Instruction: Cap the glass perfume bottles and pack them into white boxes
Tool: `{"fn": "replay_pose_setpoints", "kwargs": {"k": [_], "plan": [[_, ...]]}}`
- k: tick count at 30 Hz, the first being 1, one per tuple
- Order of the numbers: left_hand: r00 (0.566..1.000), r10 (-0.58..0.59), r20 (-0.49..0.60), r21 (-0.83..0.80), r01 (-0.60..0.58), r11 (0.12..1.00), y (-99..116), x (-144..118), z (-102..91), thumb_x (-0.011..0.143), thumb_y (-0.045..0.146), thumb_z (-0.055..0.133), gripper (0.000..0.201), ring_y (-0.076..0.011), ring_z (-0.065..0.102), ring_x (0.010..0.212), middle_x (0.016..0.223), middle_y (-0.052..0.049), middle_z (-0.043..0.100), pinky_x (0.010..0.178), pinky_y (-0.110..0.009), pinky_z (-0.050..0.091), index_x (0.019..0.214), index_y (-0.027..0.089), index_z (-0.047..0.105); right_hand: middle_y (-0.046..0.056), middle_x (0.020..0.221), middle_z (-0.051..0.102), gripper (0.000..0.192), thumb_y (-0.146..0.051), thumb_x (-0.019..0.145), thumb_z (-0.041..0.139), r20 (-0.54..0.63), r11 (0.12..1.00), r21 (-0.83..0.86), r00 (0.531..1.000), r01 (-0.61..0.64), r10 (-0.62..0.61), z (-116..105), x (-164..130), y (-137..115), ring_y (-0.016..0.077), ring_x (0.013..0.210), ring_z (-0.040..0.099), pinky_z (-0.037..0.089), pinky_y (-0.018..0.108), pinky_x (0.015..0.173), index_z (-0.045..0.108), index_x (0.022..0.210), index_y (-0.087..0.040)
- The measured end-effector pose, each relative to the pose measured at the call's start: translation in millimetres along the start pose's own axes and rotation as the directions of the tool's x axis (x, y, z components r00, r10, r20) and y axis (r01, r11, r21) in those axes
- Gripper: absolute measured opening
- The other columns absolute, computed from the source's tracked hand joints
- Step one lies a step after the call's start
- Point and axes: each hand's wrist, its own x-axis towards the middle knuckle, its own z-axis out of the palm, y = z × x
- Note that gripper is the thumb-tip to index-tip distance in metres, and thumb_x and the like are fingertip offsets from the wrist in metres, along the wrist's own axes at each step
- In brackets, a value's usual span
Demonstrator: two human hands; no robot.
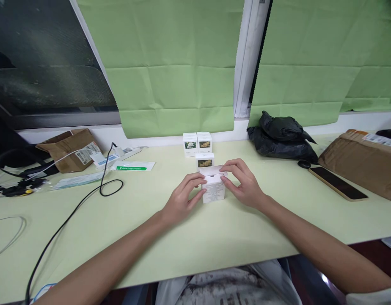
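Note:
A small white carton [213,190] stands upright on the pale green table [189,237], its top flap lifted. My left hand [183,200] grips its left side with thumb and fingers. My right hand [243,183] grips the right side, fingers reaching over the flap. Just behind it stands a third like box with a picture label [205,161]. Two more white boxes [197,144] stand side by side near the wall.
A black plastic bag [282,137] lies at the back right, with a phone [337,182] and a brown parcel [360,161] further right. At left are a brown paper package [70,149], flat packets [132,166] and a black cable [87,199].

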Motion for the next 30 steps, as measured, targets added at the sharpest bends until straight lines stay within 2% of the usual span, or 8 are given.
{"fn": "replay_pose_setpoints", "kwargs": {"k": [7, 12, 23, 26, 30], "plan": [[1.000, 0.009, -0.011, -0.009, -0.009, 1.000, 0.5, 1.6, 0.9, 0.101, 0.014, 0.063, 0.041, -0.0248, 0.060, 0.129, 0.135, -0.013, 0.062, 0.091, -0.041, 0.063, 0.139, 0.027, 0.056, 0.005, 0.097, 0.060, 0.004, -0.024, 0.105, 0.055, -0.085, 0.980, 0.114, 0.982, -0.161, 0.171, 1.8, -1.8, 0.0, 0.0218, 0.087, 0.060, 0.054, 0.040, 0.079, 0.056, 0.108, -0.026], [1.000, -0.005, -0.005, -0.011, 0.005, 1.000, 0.4, 1.4, 0.5, 0.100, 0.014, 0.064, 0.040, -0.0244, 0.061, 0.128, 0.135, -0.013, 0.062, 0.093, -0.041, 0.062, 0.137, 0.026, 0.056, 0.006, 0.101, 0.065, 0.008, -0.026, 0.108, 0.051, -0.074, 0.964, 0.192, 0.976, -0.186, 0.203, 3.8, -4.4, -2.8, 0.0222, 0.093, 0.065, 0.053, 0.041, 0.084, 0.059, 0.110, -0.025], [1.000, 0.016, -0.022, 0.035, -0.015, 0.999, 1.0, 2.2, -0.2, 0.099, 0.013, 0.066, 0.039, -0.0247, 0.061, 0.128, 0.132, -0.012, 0.063, 0.100, -0.045, 0.060, 0.135, 0.026, 0.058, 0.008, 0.104, 0.069, 0.015, -0.029, 0.109, 0.048, -0.024, 0.964, 0.183, 0.980, -0.191, 0.199, 4.2, -7.6, -3.6, 0.0243, 0.097, 0.066, 0.054, 0.044, 0.089, 0.061, 0.116, -0.026], [0.999, 0.026, -0.027, 0.049, -0.024, 0.999, 1.5, 2.9, -0.6, 0.098, 0.012, 0.067, 0.039, -0.0245, 0.062, 0.127, 0.129, -0.012, 0.065, 0.102, -0.046, 0.059, 0.133, 0.025, 0.058, 0.007, 0.102, 0.070, 0.019, -0.030, 0.108, 0.051, -0.015, 0.949, 0.220, 0.972, -0.225, 0.234, 5.2, -8.5, -3.5, 0.0236, 0.096, 0.067, 0.055, 0.042, 0.087, 0.056, 0.126, -0.027], [0.998, 0.056, -0.028, 0.094, -0.053, 0.994, 1.0, 3.1, -2.1, 0.097, 0.011, 0.069, 0.041, -0.0248, 0.063, 0.125, 0.129, -0.011, 0.067, 0.102, -0.046, 0.058, 0.134, 0.025, 0.058, 0.003, 0.093, 0.069, 0.039, -0.033, 0.108, 0.053, 0.012, 0.918, 0.239, 0.947, -0.315, 0.322, 5.8, -7.4, -4.0, 0.0224, 0.090, 0.067, 0.054, 0.037, 0.078, 0.048, 0.146, -0.028]]}}
